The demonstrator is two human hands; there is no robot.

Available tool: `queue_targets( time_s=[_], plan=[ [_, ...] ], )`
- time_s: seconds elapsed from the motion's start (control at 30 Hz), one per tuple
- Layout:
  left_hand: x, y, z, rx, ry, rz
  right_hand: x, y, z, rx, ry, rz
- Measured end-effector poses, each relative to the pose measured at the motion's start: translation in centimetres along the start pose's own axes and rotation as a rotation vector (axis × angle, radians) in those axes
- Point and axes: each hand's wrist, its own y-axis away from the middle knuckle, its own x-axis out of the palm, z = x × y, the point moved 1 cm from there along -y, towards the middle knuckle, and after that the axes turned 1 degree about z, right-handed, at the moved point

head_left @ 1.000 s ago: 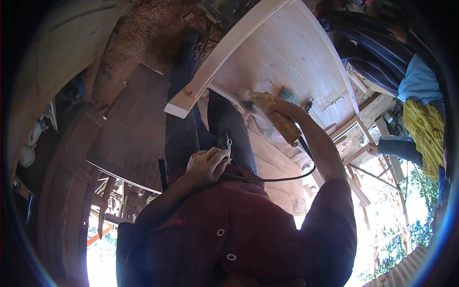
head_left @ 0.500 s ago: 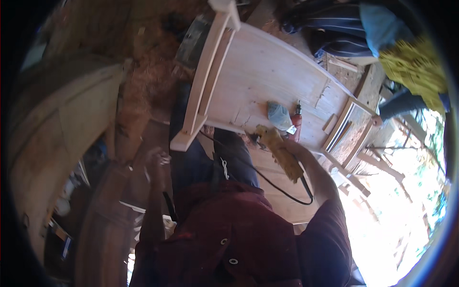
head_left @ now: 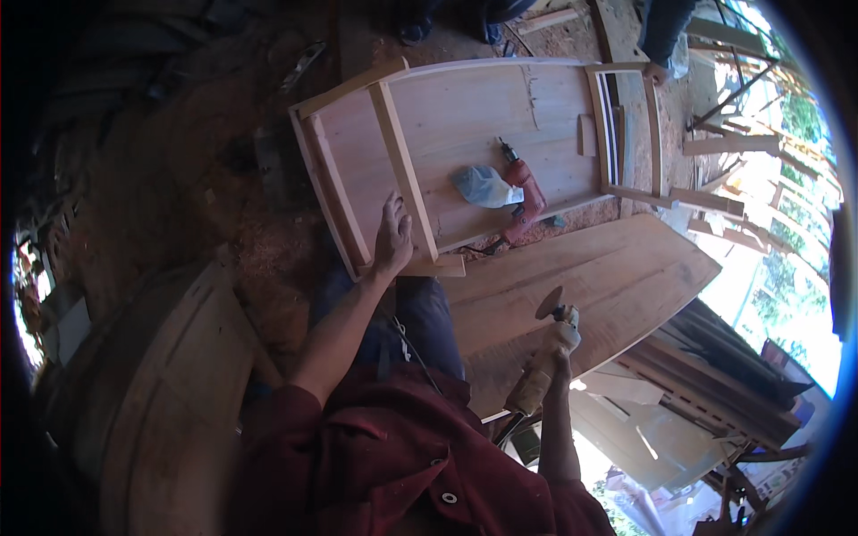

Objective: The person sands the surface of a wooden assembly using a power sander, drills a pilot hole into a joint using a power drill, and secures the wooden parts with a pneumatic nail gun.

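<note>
Left hand loose over a framed panel, right hand gripping a grinder

A pale framed wooden panel (head_left: pixel 483 107) lies at the far side of the scene, its long sides running left to right. The person's left hand (head_left: pixel 391 241) is over its near left part, between an end slat (head_left: pixel 340 188) and a cross slat (head_left: pixel 399 147). The fingers are spread and grasp nothing; whether the palm touches the wood cannot be told.

The right hand (head_left: pixel 563 338) is closed around a dusty yellowish grinder (head_left: pixel 529 386), to the right of the person's body. The tool's round disc (head_left: pixel 550 303) points to the far side, tilted, over a broad wooden board (head_left: pixel 626 268). This board lies nearer than the framed panel and reaches out to the right, narrowing at that end.

On the framed panel, right of the cross slat, a red drill (head_left: pixel 532 192) lies with its chuck to the far side. A clear plastic bag (head_left: pixel 481 186) rests just left of it. A small wooden block (head_left: pixel 586 134) lies near the panel's right end, where another person's hand (head_left: pixel 657 73) is at the far right corner of the framework. At the near left stands a large curved wooden piece (head_left: pixel 174 393).
</note>
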Motion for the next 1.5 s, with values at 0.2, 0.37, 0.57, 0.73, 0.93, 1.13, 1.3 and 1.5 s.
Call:
queue_targets(
  time_s=[0.2, 0.37, 0.57, 0.73, 0.93, 1.13, 1.3, 1.5],
  plan=[
    [5.3, -6.7, 4.7, 0.157, -0.596, -0.422, -3.1, 4.2, -1.9, -0.100, -0.263, -0.186],
    [7.6, -11.0, 9.1, 0.015, -0.835, -0.414, -3.9, 4.4, -3.2, -0.101, -0.336, -0.202],
    [9.1, -14.3, 11.8, -0.245, -1.023, -0.660, -2.4, 1.7, -2.2, -0.081, -0.424, -0.126],
    [8.1, -14.0, 11.6, -0.182, -0.981, -0.647, -1.2, 0.7, -0.4, -0.197, -0.522, -0.055],
    [6.3, -12.6, 9.0, -0.089, -0.781, -0.512, -3.0, -0.9, -0.2, -0.239, -0.523, 0.055],
    [0.4, -6.9, 3.8, 0.169, -0.760, -0.458, -1.5, -3.2, 1.9, -0.283, -0.479, 0.124],
    [9.3, 7.8, -10.8, 0.867, -0.428, 0.530, 1.3, -8.3, 2.7, -0.240, -0.552, 0.411],
    [7.4, 16.0, -14.0, 0.789, -0.584, 0.556, 13.8, -9.5, 3.1, -0.115, -0.759, 0.690]
  ],
)
